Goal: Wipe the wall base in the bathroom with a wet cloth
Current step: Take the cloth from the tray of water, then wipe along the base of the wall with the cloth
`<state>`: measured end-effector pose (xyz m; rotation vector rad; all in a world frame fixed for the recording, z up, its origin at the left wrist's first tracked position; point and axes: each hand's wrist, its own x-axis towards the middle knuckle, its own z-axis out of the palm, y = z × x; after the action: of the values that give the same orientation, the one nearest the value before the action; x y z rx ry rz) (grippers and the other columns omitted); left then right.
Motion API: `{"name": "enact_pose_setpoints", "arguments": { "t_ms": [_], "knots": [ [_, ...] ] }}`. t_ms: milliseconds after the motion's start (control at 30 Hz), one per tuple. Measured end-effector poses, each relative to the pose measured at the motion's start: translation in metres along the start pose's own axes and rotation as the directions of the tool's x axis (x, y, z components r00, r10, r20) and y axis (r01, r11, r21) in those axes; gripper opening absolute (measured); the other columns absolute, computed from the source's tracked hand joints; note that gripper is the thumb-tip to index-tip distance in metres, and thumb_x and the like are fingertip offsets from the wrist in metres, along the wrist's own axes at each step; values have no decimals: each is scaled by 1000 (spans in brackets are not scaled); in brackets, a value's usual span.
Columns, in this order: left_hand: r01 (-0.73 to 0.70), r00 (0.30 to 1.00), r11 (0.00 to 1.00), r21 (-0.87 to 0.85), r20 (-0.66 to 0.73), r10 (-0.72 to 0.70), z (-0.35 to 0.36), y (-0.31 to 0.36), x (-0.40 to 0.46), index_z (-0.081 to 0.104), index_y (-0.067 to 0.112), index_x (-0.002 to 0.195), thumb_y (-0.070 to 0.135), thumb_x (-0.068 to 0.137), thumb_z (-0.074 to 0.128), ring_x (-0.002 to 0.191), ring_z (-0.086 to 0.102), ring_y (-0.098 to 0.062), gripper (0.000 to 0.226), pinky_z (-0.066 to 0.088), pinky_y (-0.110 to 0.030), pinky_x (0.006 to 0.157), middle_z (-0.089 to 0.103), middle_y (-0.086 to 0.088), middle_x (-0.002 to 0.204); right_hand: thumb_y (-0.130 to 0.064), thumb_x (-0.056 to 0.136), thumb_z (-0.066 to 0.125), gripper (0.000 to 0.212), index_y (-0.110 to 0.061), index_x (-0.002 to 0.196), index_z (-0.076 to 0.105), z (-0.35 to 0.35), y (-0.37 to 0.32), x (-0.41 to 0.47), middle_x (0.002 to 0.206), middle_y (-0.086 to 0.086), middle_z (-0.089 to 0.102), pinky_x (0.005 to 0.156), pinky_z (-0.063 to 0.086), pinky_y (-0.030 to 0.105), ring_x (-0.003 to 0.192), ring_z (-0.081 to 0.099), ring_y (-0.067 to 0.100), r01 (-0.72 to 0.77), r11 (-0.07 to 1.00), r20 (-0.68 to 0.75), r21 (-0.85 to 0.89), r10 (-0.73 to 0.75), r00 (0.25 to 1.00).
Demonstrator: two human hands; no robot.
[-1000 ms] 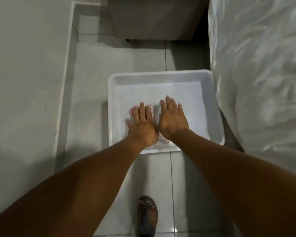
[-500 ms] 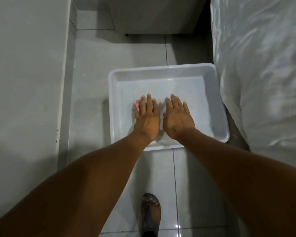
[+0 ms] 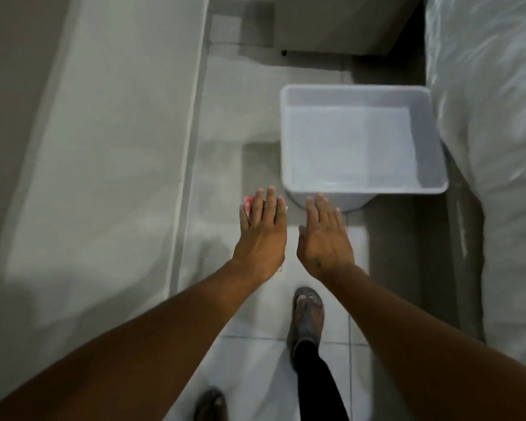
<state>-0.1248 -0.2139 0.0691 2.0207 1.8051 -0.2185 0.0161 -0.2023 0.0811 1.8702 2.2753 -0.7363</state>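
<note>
Two bare hands hang over a tiled bathroom floor [image 3: 255, 344], both palm-down with fingers stretched flat. The left hand [image 3: 263, 230] covers a cloth [image 3: 248, 205], of which only a red-and-white edge peeks out past the little-finger side; whether the palm presses it to the floor or carries it from beneath cannot be told. The right hand [image 3: 325, 235] is released and grasps nothing, its fingertips just short of the near rim of a white plastic basin [image 3: 363, 189]. The basin sits on the floor toward the right, holding what looks like shallow water, hard against a white crinkled sheet [image 3: 486, 132] along the floor's right edge. The wall base [image 3: 192, 147], a pale raised strip, runs up the floor's left edge where tile meets wall, near the left hand but apart from it. A sandalled foot [image 3: 305, 317] stands behind the hands.

The step in hand appears to be bringing the damp cloth across to the base. To do it well, the cloth should probably be gathered into a firm pad under the fingers rather than left loose, then laid flat against the strip and drawn along its length in one direction, with pressure at the joint where grime tends to settle. Too much water would likely leave the glossy tiles slick underfoot; the free hand could steady the body against the wall.
</note>
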Motion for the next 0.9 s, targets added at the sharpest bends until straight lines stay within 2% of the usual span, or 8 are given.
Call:
{"name": "enact_pose_setpoints", "arguments": {
  "t_ms": [100, 167, 267, 433, 633, 733, 833, 900],
  "knots": [
    [27, 1000, 999, 30, 1, -27, 41, -32, -69, -5, 4, 159, 10, 80, 79, 157, -14, -44, 116, -2, -63, 127, -13, -22, 171, -26, 106, 27, 61, -8, 162, 9, 46, -43, -41, 173, 15, 4, 128, -4, 41, 160, -2, 27, 23, 1000, 40, 13, -24, 999],
    [56, 997, 998, 15, 53, -57, 76, -52, -111, -3, 5, 160, 2, 85, 67, 158, -14, -43, 102, -4, -62, 126, -11, -21, 171, -25, 106, 28, 60, -7, 161, 12, 82, -71, -65, 172, 16, 8, 128, -1, 42, 160, 1, 29, 75, 997, 103, 8, -75, 992],
    [125, 990, 992, -9, 71, -124, 140, -79, -153, -2, 6, 160, 0, 90, 60, 157, -16, -42, 94, -8, -61, 124, -13, -20, 171, -26, 106, 26, 60, -7, 161, 13, 138, -97, -83, 172, 16, 8, 128, -1, 42, 160, 3, 30, 150, 989, 149, 5, -149, 977],
    [164, 971, 986, 10, 175, -163, 258, -127, -192, -3, 3, 160, 1, 99, 44, 157, -14, -44, 77, 4, -68, 126, -12, -23, 171, -22, 104, 30, 64, -7, 162, 6, 248, -100, -87, 172, 16, 2, 128, -4, 42, 160, -2, 30, 246, 967, 244, -59, -225, 943],
    [247, 952, 968, 47, 174, -252, 334, -186, -179, 0, 1, 159, 1, 95, 50, 158, -10, -43, 81, 7, -70, 125, -7, -23, 171, -15, 100, 36, 68, -6, 162, 8, 348, -77, -67, 172, 18, 5, 128, -1, 43, 160, 1, 31, 249, 967, 259, -60, -225, 939],
    [255, 956, 964, 75, 129, -263, 366, -199, -167, 6, 2, 159, 8, 88, 64, 159, -5, -43, 92, 4, -71, 125, 0, -22, 172, -16, 100, 40, 68, -5, 161, 12, 379, -58, -57, 171, 19, 9, 129, 2, 44, 159, 5, 32, 228, 973, 244, -34, -213, 946],
    [235, 966, 967, 99, 86, -244, 404, -206, -174, 9, 3, 159, 20, 72, 84, 158, 0, -46, 116, -5, -68, 121, 5, -24, 171, -25, 102, 41, 67, -3, 160, 16, 400, -32, -43, 170, 22, 12, 129, 3, 46, 158, 8, 35, 253, 967, 245, -33, -238, 940],
    [234, 972, 965, 116, -25, -233, 429, -209, -195, 17, 1, 157, 20, 74, 79, 157, 12, -48, 105, 4, -67, 124, 17, -27, 168, -36, 102, 42, 69, 0, 158, 22, 407, -13, -30, 168, 25, 17, 128, 5, 48, 157, 13, 38, 287, 957, 201, -48, -272, 941]
  ]
}}
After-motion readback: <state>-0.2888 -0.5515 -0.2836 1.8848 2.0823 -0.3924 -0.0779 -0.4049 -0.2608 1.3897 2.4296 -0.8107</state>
